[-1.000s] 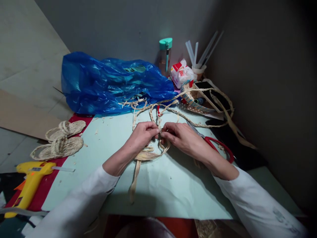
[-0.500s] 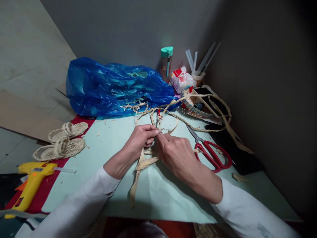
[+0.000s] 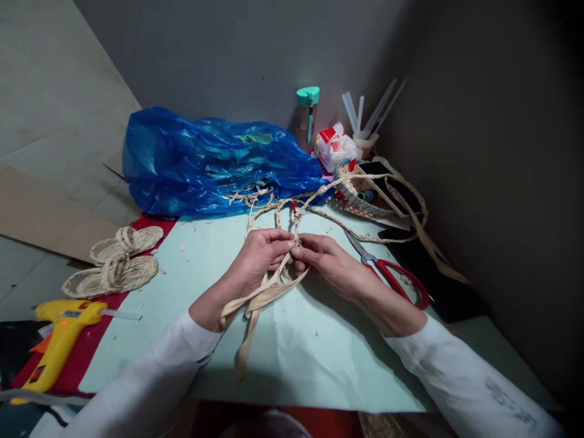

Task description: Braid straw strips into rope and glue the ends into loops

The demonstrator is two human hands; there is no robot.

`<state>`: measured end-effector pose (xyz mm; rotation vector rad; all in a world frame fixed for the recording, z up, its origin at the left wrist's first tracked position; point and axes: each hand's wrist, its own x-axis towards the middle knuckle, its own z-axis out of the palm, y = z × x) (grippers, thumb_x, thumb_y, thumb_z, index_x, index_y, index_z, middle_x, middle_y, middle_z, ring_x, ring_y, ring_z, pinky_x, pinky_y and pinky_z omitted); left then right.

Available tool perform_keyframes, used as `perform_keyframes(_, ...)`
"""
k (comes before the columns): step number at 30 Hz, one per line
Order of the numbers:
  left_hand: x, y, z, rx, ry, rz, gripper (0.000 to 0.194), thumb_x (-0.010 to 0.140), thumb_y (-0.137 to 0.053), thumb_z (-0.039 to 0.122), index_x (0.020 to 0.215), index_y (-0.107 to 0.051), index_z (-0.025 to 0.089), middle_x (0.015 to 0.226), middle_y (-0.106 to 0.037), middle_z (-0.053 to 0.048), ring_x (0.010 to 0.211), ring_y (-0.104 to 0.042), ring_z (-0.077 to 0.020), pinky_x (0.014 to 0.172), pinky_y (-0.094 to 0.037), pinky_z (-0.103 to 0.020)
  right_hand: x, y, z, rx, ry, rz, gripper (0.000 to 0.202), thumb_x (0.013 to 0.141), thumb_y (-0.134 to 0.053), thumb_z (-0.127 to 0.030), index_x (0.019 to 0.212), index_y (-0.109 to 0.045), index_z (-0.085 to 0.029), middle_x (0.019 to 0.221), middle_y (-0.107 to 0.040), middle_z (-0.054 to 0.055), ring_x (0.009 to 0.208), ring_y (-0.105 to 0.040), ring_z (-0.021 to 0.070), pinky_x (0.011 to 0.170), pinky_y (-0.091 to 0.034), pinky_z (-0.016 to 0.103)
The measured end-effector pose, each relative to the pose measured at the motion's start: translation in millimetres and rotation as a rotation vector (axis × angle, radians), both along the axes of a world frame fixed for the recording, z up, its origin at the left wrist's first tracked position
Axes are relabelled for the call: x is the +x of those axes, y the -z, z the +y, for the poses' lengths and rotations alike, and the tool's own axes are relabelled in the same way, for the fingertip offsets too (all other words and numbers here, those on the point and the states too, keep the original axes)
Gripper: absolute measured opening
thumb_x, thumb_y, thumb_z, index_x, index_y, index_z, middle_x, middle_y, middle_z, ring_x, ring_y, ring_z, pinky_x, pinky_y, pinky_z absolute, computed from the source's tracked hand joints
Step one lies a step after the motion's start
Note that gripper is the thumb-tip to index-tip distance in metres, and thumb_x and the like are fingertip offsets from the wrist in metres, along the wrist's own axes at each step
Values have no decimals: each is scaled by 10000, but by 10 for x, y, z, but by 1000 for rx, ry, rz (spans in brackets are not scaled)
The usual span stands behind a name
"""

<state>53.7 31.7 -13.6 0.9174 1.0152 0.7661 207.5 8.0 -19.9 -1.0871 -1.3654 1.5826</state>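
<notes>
My left hand and my right hand meet over the middle of the table, thumbs and fingers pinched on a braid of pale, straw-like strips. From between my fingers, loose flat strands hang toward me, partly across my left wrist. Just beyond the fingertips is a small red piece at the far end of the braid. A longer finished braid loops away to the right. Beside my right forearm lie red-handled scissors, partly covered by it.
A blue plastic bag fills the back left. Two small woven sandals and a yellow glue gun lie at the left edge. Behind on the right are a lidded bottle, a tissue pack, a cup of glue sticks and a phone.
My right hand has turned and its fingers now pinch the braid from the right side. One strand has swung from the right over to the left, across my left wrist.
</notes>
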Motion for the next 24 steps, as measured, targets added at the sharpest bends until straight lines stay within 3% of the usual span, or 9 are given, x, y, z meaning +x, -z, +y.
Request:
perform_keyframes(4, -19, -2, -7, 144, -13, 151, 92, 746, -678, 172, 821, -670, 121, 560, -565, 31, 443, -424, -31, 422, -282, -146, -16, -3, -2, -170, 5, 34, 261, 829, -610, -400, 772, -508, -167, 628, -408, -61, 472, -285, 53, 454, -196, 215)
perform_keyframes(6, -20, -12, -9, 173, 16, 184, 84, 760, -664, 191, 800, -668, 117, 597, -596, 17, 444, -391, -26, 420, -262, -150, 30, -16, 10, -133, 1, -48, 265, 865, -562, -408, 758, -531, -168, 585, -350, -73, 452, -231, 57, 443, -150, 229)
perform_keyframes(9, -8, -19, -8, 162, 65, 189, 85, 778, -622, 193, 763, -647, 113, 648, -643, -12, 428, -347, -23, 408, -229, -161, 77, 11, 30, 73, 55, -185, 317, 886, -522, -407, 688, -568, -163, 557, -379, -50, 485, -293, 83, 470, -205, 243)
perform_keyframes(12, 0, 5, -7, 219, 76, 255, 97, 784, -598, 197, 726, -628, 125, 540, -578, 20, 397, -330, -34, 397, -221, -174, 59, 58, 27, 241, 142, -338, 348, 894, -502, -353, 604, -557, -168, 547, -482, -20, 541, -419, 111, 550, -302, 254)
perform_keyframes(16, 5, 39, -38, 361, 99, 433, 129, 831, -545, 245, 757, -615, 165, 392, -440, 74, 351, -379, -68, 400, -284, -187, 3, 78, -9, 318, 222, -481, 326, 890, -489, -281, 602, -584, -162, 561, -578, -5, 554, -497, 122, 590, -340, 254)
perform_keyframes(20, 14, -6, -76, 470, 97, 573, 82, 848, -528, 249, 806, -566, 189, 470, -544, 58, 367, -477, -91, 420, -361, -202, -10, 62, -33, 380, 307, -566, 272, 866, -514, -230, 654, -658, -139, 596, -613, 6, 560, -489, 118, 556, -309, 251)
perform_keyframes(24, -5, -75, -72, 530, 124, 622, 136, 836, -544, 240, 715, -563, 180, 611, -620, 18, 430, -533, -89, 453, -399, -212, 3, 50, -35, 403, 321, -609, 276, 855, -523, -223, 623, -647, -140, 555, -566, -7, 543, -451, 107, 539, -283, 249)
